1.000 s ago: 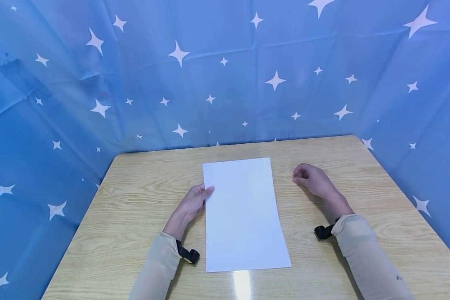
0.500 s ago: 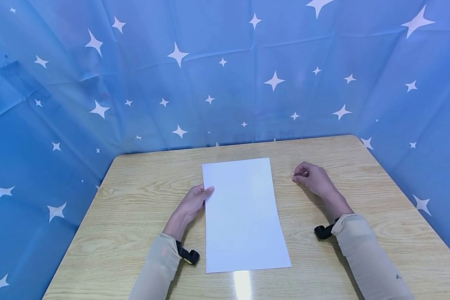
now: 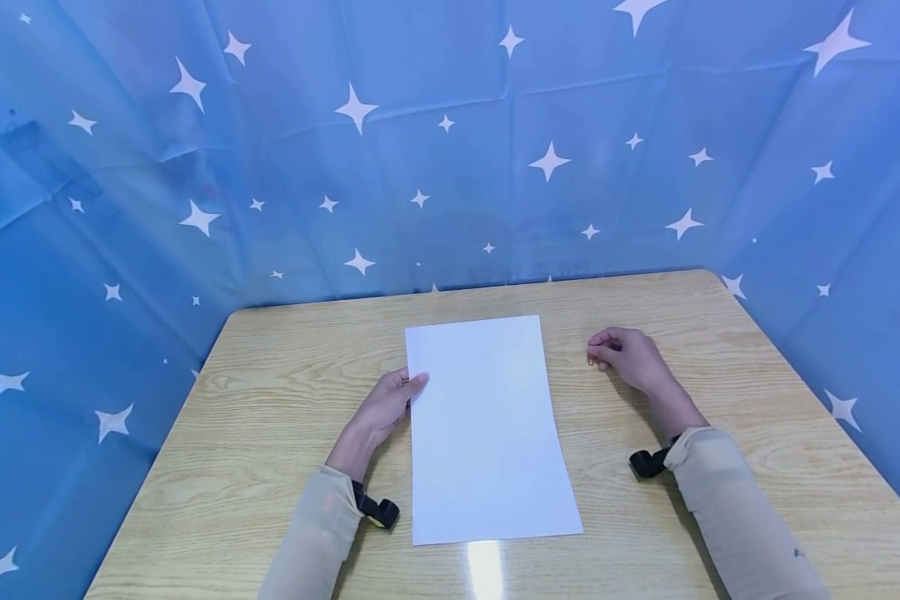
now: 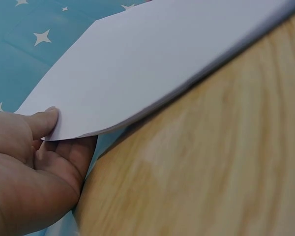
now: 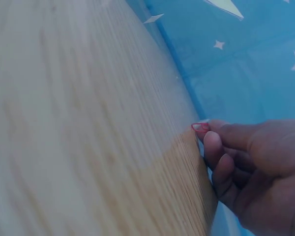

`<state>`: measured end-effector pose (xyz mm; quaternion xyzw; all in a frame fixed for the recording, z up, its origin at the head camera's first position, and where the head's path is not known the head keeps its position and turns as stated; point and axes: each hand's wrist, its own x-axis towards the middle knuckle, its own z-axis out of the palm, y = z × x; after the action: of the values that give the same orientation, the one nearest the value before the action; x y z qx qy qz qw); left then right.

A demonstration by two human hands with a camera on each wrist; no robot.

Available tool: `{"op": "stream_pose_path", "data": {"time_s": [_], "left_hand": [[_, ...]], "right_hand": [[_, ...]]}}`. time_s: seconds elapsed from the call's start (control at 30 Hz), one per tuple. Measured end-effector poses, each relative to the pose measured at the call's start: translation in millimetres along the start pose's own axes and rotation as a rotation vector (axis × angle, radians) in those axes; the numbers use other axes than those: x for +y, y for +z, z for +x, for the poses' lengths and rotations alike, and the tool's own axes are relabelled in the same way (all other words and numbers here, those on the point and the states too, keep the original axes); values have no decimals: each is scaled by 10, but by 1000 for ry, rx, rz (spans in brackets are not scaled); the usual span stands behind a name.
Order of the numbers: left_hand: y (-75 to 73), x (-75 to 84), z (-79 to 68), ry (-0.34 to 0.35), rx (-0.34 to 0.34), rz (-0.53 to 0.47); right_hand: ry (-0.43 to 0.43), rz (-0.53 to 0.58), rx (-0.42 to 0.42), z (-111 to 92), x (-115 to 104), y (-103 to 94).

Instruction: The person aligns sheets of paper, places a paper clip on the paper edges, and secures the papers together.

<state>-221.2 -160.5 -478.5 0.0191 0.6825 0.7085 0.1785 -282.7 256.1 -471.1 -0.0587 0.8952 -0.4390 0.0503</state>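
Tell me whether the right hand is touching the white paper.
No, the right hand pinches a red paper clip, apart from the white paper.

Head view: bright, fairly even, cool light. Hard white glare on the desk (image 3: 270, 417) at bottom of frame, just below the paper (image 3: 487, 433); light seemingly from above. Paper near blown out, bluish, little surface detail. Soft shadows on the desk along the inner sides of left sleeve (image 3: 307, 533) and right sleeve (image 3: 735, 508), also under right hand (image 3: 630, 357). Curtain (image 3: 450, 75) well lit, creases readable.

Left wrist view: dimmer; left hand (image 4: 34, 172) shaded, dark band beneath paper's edge, desk grain smeared.

Right wrist view: hazy, low contrast; desk blurred, worst at left; red clip (image 5: 200, 128) small, soft-edged. Curtain reads turquoise in both wrist views.
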Motion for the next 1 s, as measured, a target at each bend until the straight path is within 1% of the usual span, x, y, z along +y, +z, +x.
{"op": "stream_pose_path", "data": {"time_s": [0.17, 0.43, 0.67, 0.93, 1.0], "left_hand": [[-2, 2, 2, 0, 11, 18], [0, 10, 4, -3, 18, 36], [-2, -11, 13, -9, 10, 23], [-1, -12, 7, -10, 19, 28], [-1, -11, 7, -10, 21, 27]], "right_hand": [[4, 14, -10, -2, -2, -17], [15, 0, -1, -8, -7, -25], [29, 0, -13, -10, 1, -28], [32, 5, -33, -17, -4, -36], [28, -11, -28, -25, -11, -37]]}}
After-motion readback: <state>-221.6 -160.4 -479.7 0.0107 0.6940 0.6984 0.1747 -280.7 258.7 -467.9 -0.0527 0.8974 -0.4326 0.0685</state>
